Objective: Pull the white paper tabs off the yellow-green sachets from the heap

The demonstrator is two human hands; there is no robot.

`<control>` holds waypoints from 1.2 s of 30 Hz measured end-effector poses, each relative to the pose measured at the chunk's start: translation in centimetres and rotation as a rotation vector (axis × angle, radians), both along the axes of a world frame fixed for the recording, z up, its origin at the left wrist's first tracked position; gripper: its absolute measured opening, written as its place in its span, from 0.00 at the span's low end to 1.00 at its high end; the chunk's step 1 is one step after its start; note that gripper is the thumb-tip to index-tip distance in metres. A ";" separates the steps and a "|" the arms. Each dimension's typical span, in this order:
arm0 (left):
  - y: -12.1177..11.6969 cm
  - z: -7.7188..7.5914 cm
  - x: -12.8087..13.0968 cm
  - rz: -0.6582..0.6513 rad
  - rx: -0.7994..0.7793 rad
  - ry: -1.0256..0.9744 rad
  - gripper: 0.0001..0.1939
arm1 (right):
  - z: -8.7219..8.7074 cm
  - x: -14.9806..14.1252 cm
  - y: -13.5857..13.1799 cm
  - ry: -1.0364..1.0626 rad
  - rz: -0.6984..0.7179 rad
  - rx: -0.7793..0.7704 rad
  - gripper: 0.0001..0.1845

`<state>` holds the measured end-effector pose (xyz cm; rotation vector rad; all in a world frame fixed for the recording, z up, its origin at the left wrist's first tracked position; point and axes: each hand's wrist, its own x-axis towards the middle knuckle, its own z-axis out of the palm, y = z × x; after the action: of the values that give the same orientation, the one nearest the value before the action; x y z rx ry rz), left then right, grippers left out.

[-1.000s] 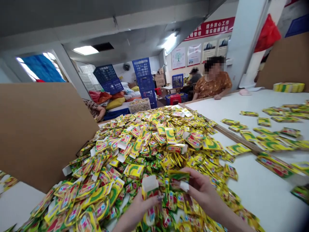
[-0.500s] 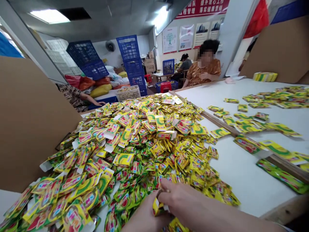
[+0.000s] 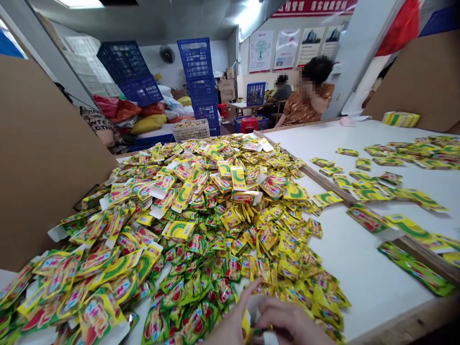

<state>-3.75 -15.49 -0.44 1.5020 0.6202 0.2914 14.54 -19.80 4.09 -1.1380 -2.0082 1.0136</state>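
A big heap of yellow, green and red sachets and flat small cartons point(image 3: 201, 211) covers the white table point(image 3: 359, 268). At the bottom edge of the view my left hand point(image 3: 230, 323) and my right hand point(image 3: 291, 323) meet over the heap's near side. Both are closed on one small yellow and white carton point(image 3: 251, 318) held between them. My left forefinger points up along the carton. The lower parts of both hands are cut off by the frame.
A tall brown cardboard sheet point(image 3: 39, 163) stands at the left. More sachets point(image 3: 391, 191) lie scattered beyond a wooden divider strip point(image 3: 323, 184) on the right. A seated person point(image 3: 309, 98) is at the table's far end. Blue crates point(image 3: 197, 76) are stacked behind.
My hands have dropped from above the heap to the bottom edge of the view, still together on the small carton. The view has tilted and shifted.
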 end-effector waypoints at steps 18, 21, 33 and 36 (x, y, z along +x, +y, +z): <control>5.0 -1.4 -1.3 0.040 0.967 0.735 0.28 | -4.2 0.7 4.7 -0.798 -0.138 0.238 0.11; 5.3 -1.9 -1.2 0.064 1.007 0.704 0.24 | -4.5 2.4 4.9 -0.753 -0.149 0.247 0.14; 0.6 -1.1 0.9 0.895 -0.346 -0.060 0.29 | -2.9 -3.1 2.4 -0.537 -0.322 0.818 0.18; 0.3 -0.9 1.1 0.942 -0.397 -0.087 0.28 | -2.6 -4.9 2.3 -0.584 -0.308 0.805 0.19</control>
<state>-2.61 -15.20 -1.31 0.7300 1.2125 0.8884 9.68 -17.50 1.45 -1.2736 -2.2240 -0.3343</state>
